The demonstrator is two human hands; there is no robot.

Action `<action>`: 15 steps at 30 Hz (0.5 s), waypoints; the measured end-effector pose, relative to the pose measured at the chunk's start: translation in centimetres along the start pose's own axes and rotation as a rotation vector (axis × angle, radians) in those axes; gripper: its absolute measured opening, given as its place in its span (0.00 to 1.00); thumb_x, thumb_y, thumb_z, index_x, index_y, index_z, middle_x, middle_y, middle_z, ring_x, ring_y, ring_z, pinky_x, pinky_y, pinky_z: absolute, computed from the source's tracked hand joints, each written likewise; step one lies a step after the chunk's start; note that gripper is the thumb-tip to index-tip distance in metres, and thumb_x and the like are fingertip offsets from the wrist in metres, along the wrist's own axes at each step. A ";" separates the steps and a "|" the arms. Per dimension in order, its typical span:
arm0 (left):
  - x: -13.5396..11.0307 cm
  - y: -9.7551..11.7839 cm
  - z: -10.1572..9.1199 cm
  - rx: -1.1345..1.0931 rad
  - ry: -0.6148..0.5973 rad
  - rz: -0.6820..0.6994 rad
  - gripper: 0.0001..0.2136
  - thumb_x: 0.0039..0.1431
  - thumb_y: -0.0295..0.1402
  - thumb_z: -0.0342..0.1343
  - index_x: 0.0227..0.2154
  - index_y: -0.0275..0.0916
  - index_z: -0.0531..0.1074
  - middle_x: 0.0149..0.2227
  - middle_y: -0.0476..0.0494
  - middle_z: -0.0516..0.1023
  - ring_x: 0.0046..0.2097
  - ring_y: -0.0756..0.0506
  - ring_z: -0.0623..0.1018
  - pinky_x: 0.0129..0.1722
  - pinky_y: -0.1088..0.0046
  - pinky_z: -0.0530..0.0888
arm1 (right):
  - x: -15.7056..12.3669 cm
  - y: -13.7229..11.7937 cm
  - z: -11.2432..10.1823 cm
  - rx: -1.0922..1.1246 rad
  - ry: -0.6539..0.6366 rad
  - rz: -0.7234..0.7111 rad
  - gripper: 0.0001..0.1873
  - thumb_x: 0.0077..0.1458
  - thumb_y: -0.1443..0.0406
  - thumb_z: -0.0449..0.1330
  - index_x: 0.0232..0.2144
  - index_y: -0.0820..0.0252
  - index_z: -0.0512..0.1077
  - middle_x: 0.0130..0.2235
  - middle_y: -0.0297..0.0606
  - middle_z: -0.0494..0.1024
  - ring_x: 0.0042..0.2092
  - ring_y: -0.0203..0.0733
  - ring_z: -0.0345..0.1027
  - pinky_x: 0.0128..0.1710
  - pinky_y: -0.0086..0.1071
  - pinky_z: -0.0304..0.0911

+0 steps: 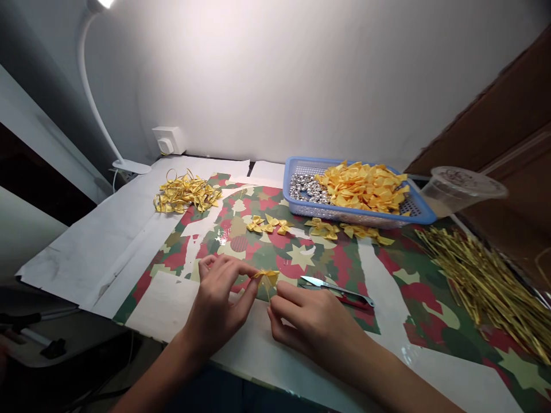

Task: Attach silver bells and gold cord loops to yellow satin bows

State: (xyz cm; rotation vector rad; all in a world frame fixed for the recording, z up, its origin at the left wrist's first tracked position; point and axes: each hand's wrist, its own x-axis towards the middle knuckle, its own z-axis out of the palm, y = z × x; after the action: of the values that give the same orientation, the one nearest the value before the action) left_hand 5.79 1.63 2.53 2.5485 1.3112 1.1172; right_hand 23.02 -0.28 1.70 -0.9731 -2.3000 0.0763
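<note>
Near the table's front edge, a small yellow ribbon bow (270,277) is pinched between the thumb and forefinger of my left hand (219,295). A thin gold cord (267,292) hangs from the bow down to my right hand (316,318). The fingers of that hand are curled together on the cord's lower end, which they partly hide. Just beyond my right knuckles lies a pair of small snips (338,288) with a pointed silver blade. Farther back, several loose yellow bows (269,224) rest on the patterned paper.
A blue plastic basket (289,192) at the back holds yellow bows (365,186) and silver beads (307,188). Finished-looking bows with gold ties (187,192) are heaped left. Gold strips (486,287) lie right, near a clear plastic cup (462,186). A lamp (88,86) stands left.
</note>
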 end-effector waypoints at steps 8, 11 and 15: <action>0.0 -0.4 0.1 -0.013 0.052 -0.015 0.06 0.59 0.23 0.53 0.33 0.42 0.66 0.29 0.51 0.77 0.33 0.47 0.76 0.39 0.65 0.62 | -0.2 0.3 -0.9 0.219 0.000 0.104 0.04 0.57 0.65 0.55 0.33 0.59 0.69 0.27 0.35 0.71 0.23 0.34 0.62 0.21 0.27 0.54; 0.0 -0.4 0.0 -0.018 0.094 0.011 0.07 0.59 0.23 0.54 0.33 0.42 0.66 0.29 0.51 0.77 0.33 0.47 0.76 0.39 0.65 0.63 | -0.2 0.7 -0.9 0.353 0.183 0.278 0.01 0.57 0.67 0.54 0.33 0.58 0.66 0.26 0.33 0.68 0.23 0.33 0.61 0.22 0.27 0.57; 0.1 -0.4 -0.2 -0.106 0.079 0.060 0.08 0.58 0.22 0.54 0.34 0.43 0.66 0.30 0.51 0.78 0.35 0.46 0.76 0.39 0.66 0.66 | 0.2 1.4 -1.4 0.575 0.090 0.476 0.09 0.61 0.67 0.49 0.43 0.57 0.66 0.32 0.36 0.70 0.25 0.34 0.61 0.23 0.28 0.62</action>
State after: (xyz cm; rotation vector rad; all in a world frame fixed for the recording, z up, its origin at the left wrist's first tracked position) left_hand 5.43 1.92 2.62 2.5067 1.1653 1.2745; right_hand 24.56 0.57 2.48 -1.1467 -1.7581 0.8218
